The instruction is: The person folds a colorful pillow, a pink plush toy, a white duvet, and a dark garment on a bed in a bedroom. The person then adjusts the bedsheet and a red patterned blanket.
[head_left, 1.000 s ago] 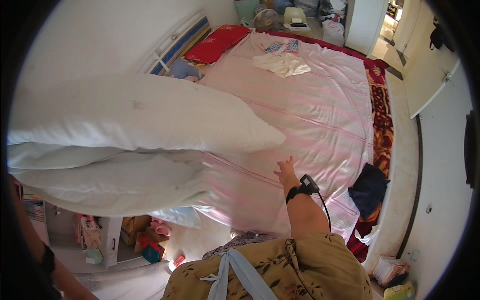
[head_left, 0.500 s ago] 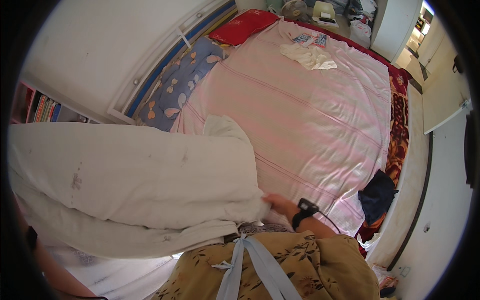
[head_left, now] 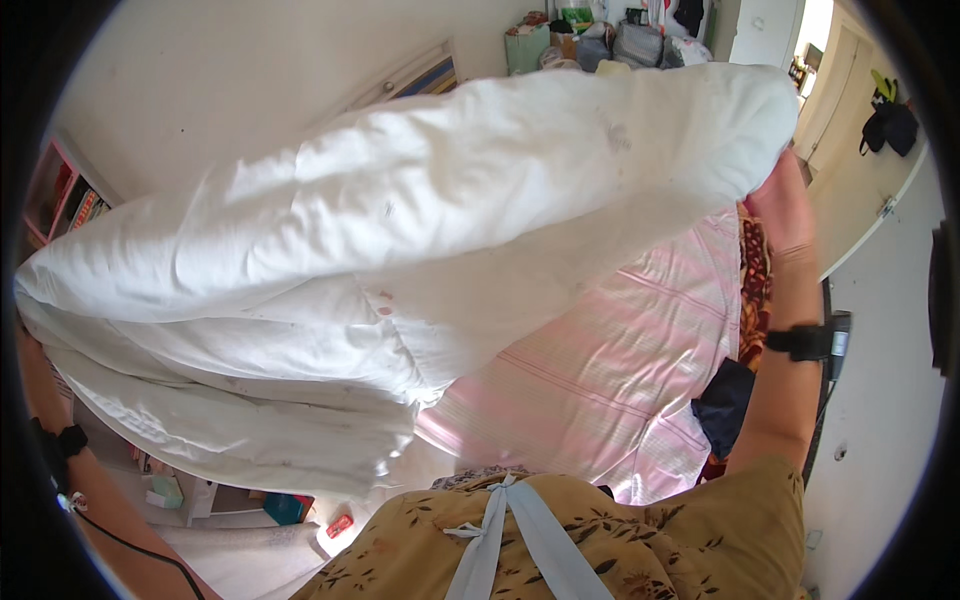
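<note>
- Nearest, at the lower edge, is the person's mustard-brown top with dark leaf prints (head_left: 640,545), a pale blue fabric tie (head_left: 490,535) hanging down its front.
- At the far left rim, the left hand (head_left: 27,345) is mostly cut off beside a corner of the quilt; how far its fingers are open, and whether they grip, I cannot tell. A black band (head_left: 72,440) circles that wrist.
- The large white padded quilt (head_left: 400,230), marked with small dark and reddish stains, hangs bunched in long folds from the left rim across to the right hand, over part of the bed.
- The right hand (head_left: 782,205) is held high at the quilt's right end, its slightly blurred fingers closed on the edge; a black strap with a small device (head_left: 805,343) sits around the wrist.
- Below the quilt at lower left, a teal box (head_left: 287,508) stands near a small red object (head_left: 340,525).
- Under and beyond the quilt lies the pink-and-white striped sheet (head_left: 600,370), with a crumpled dark navy cloth (head_left: 724,405) at its right edge, near a red-brown patterned blanket (head_left: 753,260).
- Farthest back, grey bags (head_left: 638,45) stand beside a pale green container (head_left: 525,48).
</note>
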Demonstrator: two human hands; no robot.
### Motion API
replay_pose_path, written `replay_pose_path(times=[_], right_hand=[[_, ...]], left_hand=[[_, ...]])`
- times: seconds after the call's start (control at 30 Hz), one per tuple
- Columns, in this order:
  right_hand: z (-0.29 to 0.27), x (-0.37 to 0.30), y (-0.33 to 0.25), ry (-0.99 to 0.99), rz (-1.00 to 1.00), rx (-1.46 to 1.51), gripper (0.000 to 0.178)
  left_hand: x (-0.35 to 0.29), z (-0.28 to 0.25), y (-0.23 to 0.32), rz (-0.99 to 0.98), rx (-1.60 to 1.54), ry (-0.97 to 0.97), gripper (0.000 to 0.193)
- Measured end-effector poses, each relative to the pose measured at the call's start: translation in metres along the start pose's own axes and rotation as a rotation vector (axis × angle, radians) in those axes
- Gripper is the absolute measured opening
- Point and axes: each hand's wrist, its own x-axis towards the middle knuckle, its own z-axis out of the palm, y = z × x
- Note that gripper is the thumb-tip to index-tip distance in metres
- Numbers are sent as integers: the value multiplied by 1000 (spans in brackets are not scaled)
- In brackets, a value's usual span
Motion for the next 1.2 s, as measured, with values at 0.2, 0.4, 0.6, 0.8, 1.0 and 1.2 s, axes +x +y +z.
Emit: replay_pose_path(times=[0.2,0.4,0.6,0.8,1.0,1.2], right_hand=[[-10,-10,15,62,161,69,44],[-1,-27,-104,-438,-81,200,39],[3,-79,-118,-185,-18,159,37],[-39,-120,-176,282,-160,-33,37],[-62,-149,-193,401,25,-203,40],[-129,-115,-96,211,401,-240,29]], left_hand=[[44,39,-77,-183,-363,-61,35],[58,91,-97,-329,-820,-183,37],[-21,174,-85,-309,-1102,-530,42],[-22,216,-56,-576,-1025,-262,34],[2,223,-22,-419,-952,-374,40],[-12,303,-31,-357,-798,-667,45]])
